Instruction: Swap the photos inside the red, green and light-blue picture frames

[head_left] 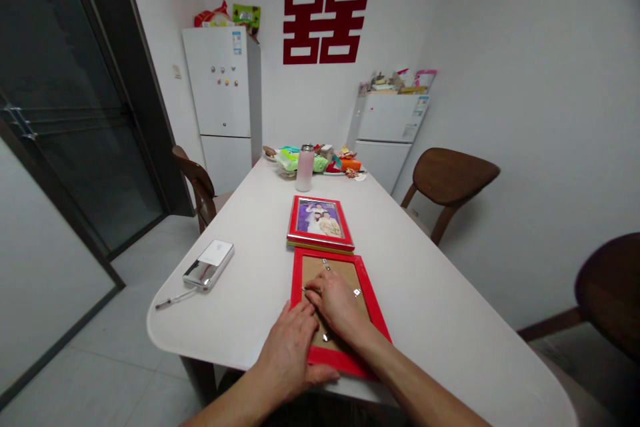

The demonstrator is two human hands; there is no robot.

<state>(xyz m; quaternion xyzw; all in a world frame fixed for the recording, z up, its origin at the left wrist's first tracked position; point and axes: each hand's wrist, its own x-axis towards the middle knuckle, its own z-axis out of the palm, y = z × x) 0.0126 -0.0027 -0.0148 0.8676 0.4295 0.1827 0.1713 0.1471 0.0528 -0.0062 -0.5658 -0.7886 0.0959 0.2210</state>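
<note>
A red picture frame [374,303] lies face down near the table's front edge, its brown backing board [345,271] showing. Small metal clips sit around the board, among them a top clip [326,264], a right clip [357,293] and a bottom clip [325,337]. My left hand [291,347] holds the frame's lower left side, thumb along the bottom edge. Over the board, my right hand [336,303] has its fingers pressed together at the left clip [303,289], which they mostly cover. Just beyond, another red frame with a photo [321,219] lies face up on a stack.
A white and silver device with a strap [210,265] lies on the white table [255,280] at left. A pink bottle [305,168] stands behind the frames, before a pile of packets [345,163]. Wooden chairs [445,177] flank the table; two white fridges [220,80] stand behind.
</note>
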